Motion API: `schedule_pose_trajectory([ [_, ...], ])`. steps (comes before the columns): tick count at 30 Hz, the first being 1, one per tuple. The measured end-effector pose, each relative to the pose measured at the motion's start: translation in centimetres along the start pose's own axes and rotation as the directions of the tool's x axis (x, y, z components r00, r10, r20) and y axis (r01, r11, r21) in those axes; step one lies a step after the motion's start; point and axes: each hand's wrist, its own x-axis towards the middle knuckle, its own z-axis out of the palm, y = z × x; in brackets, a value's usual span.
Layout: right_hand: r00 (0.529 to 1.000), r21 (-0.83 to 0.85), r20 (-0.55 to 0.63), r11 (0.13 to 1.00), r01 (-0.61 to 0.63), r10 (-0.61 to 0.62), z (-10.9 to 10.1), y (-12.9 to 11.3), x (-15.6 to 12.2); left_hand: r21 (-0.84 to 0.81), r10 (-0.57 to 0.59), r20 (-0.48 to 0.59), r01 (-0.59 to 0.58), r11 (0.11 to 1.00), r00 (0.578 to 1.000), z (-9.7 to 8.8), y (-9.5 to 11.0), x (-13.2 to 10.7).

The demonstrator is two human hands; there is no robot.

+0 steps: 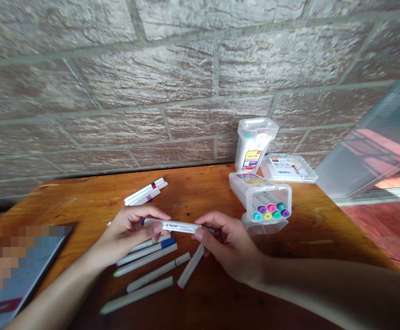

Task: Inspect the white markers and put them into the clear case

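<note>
A white marker (181, 227) with a dark blue left end is held level above the table between both hands. My left hand (124, 231) pinches it near the blue end. The fingers of my right hand (236, 250) close round its other end, partly hiding that tip. Under and beside my left hand lie several white markers (146, 259) with green, blue and grey marks. One red-ended marker (188, 272) slants below my right fingers. Behind my left hand is a small group of white pens (146, 191) with black, red and purple bands.
An open clear case (236, 183) lies on its side at right, holding several colour-capped markers. Behind it stand an upright clear marker box (251, 146) and a flat clear case (291, 168). A stone-block wall (186, 68) backs the wooden table (200, 192). A blurred-out flat object (24, 270) lies left.
</note>
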Motion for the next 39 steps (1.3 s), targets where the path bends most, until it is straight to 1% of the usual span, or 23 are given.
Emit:
schedule_pose_trajectory([
  [6, 1.0, 0.026, 0.0, 1.0, 0.002, -0.002, 0.1, 0.3, 0.0, 0.041, -0.014, -0.022, 0.015, 0.999, 1.0, 0.3, 0.2, 0.0],
  [12, 1.0, 0.016, 0.002, 1.0, -0.004, 0.004, 0.1, 0.3, -0.1, 0.037, -0.016, -0.011, 0.016, 0.999, 1.0, 0.3, 0.5, -0.1],
  [15, 1.0, 0.007, 0.008, 1.0, -0.005, 0.005, 0.0, 0.2, -0.1, 0.013, -0.021, 0.011, 0.02, 1.0, 1.0, 0.1, 0.5, 0.0],
  [25, 1.0, 0.011, 0.002, 1.0, -0.017, 0.017, 0.1, 0.2, -0.1, -0.072, -0.01, 0.074, 0.015, 0.997, 0.997, -0.7, -1.1, -0.4],
  [28, 1.0, 0.016, 0.005, 1.0, -0.016, 0.016, 0.1, 0.1, 0.0, -0.037, -0.004, 0.055, 0.006, 0.999, 0.998, -0.6, -0.9, -0.3],
  [31, 1.0, 0.013, 0.009, 1.0, -0.021, 0.021, 0.0, 0.1, 0.0, 0.013, 0.012, 0.031, -0.013, 1.0, 0.999, -0.3, -0.2, -0.1],
  [34, 1.0, 0.008, 0.008, 1.0, -0.022, 0.022, 0.0, 0.0, 0.0, 0.029, 0.01, 0.018, -0.011, 1.0, 1.0, 0.1, 0.4, 0.0],
  [39, 1.0, -0.002, 0.007, 1.0, -0.016, 0.016, 0.0, 0.0, 0.0, 0.058, 0.007, -0.013, -0.006, 0.998, 1.0, 0.2, 0.3, 0.0],
])
